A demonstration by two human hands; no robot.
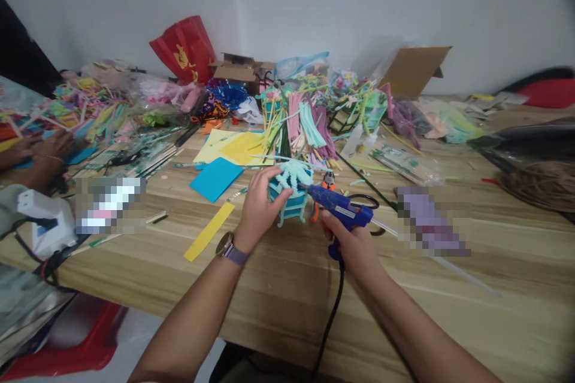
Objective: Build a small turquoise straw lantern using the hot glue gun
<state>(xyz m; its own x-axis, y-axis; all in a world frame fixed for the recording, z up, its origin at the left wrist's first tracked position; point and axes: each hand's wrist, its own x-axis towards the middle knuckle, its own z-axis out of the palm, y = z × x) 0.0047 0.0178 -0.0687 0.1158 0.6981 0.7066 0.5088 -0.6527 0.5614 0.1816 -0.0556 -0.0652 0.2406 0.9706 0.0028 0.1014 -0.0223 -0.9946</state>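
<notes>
A small teal stand with curved legs [293,213] is upright on the wooden table, topped by a pale mint fuzzy piece [294,175]. My left hand [263,200], with a watch at its wrist, has its fingers and thumb closed on the left side of the mint piece. In my right hand [348,236] is a blue glue gun [341,204], its nozzle pointing left at the right edge of the mint piece. Whether the nozzle touches it cannot be made out. Orange-handled pliers [329,181] lie just behind the gun.
Yellow [209,231] and blue paper [216,179] lie left of the stand. Bundled fuzzy stems [309,122] stand behind. Black scissors [365,198] and a blurred-out item [429,221] are at right. Another person's hands [54,152] are far left. The gun's cord [332,323] trails forward.
</notes>
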